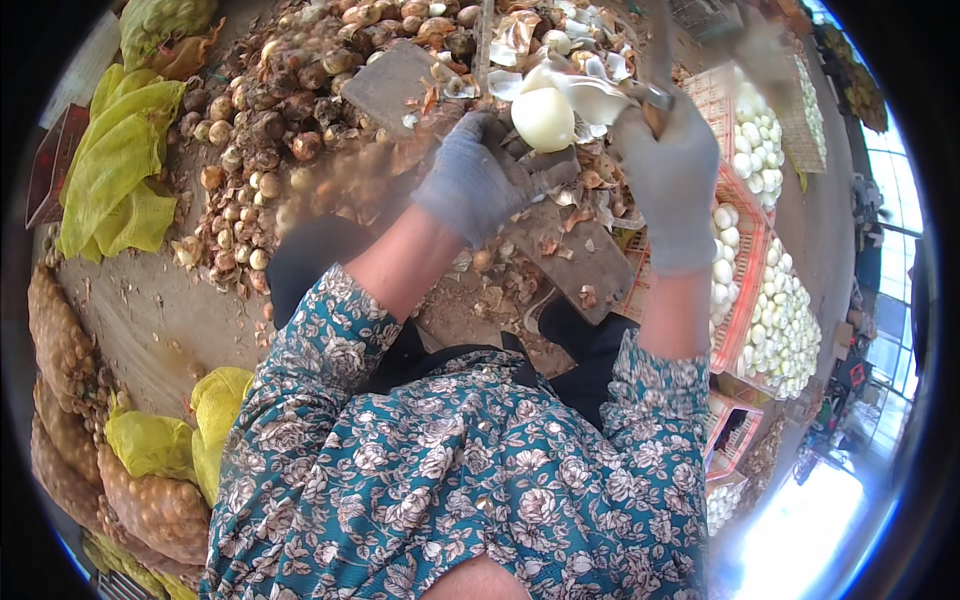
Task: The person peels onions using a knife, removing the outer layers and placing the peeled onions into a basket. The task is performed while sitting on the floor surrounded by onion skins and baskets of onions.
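Both my hands wear light grey knit gloves. My left hand (487,169) holds a peeled white onion (543,120) at its fingertips. A strip of pale onion skin (596,97) stretches from the onion's top towards my right hand (667,165). That hand is closed round the handle of a tool, perhaps a knife (656,97), with a metal collar; its blade is blurred or hidden. Below and behind the onion lie loose skins (517,34). Unpeeled brown onions (306,145) are heaped on the ground beyond my left hand.
Red plastic crates (739,300) of peeled onions (780,322) stand at the right. Flat boards (397,82) lie among the skins. Yellow mesh sacks (120,165) are at the left, with filled onion sacks (154,502) at the lower left.
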A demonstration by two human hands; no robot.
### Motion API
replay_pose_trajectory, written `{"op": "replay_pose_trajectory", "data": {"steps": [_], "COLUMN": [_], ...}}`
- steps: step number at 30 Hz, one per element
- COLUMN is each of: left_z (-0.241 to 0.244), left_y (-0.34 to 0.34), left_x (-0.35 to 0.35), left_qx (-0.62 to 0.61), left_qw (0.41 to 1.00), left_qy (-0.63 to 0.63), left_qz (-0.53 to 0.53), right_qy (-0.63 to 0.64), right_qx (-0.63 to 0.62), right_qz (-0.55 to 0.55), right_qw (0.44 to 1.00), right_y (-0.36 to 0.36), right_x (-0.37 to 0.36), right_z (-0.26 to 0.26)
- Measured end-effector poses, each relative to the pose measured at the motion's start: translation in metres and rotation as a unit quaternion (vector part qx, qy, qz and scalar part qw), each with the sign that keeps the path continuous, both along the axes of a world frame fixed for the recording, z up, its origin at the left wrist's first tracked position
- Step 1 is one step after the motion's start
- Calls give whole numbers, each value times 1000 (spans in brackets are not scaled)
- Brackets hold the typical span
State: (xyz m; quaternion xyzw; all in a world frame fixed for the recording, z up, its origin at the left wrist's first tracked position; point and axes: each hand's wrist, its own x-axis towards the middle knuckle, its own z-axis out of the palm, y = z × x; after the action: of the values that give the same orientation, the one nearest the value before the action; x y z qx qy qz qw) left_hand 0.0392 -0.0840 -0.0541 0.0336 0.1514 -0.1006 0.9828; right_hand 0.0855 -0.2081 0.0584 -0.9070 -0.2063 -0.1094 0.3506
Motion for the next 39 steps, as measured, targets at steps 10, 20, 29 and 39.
{"op": "replay_pose_trajectory", "data": {"steps": [10,20,29,39], "left_z": [-8,-32,52,-69], "left_y": [-2,-9,54,220], "left_x": [5,-3,-21,-197], "left_qx": [45,501,390,751], "left_qw": [989,842,888,623], "left_qy": [138,-137,-231,162], "left_qz": [-3,-144,-81,146], "right_qy": [-196,280,383,274], "right_qx": [-105,82,604,1], "right_qz": [-10,148,74,-110], "right_qw": [975,945,695,956], "right_y": [-22,-39,-275,-145], "right_x": [84,-27,-5,26], "right_z": [-25,-80,-132,-38]}}
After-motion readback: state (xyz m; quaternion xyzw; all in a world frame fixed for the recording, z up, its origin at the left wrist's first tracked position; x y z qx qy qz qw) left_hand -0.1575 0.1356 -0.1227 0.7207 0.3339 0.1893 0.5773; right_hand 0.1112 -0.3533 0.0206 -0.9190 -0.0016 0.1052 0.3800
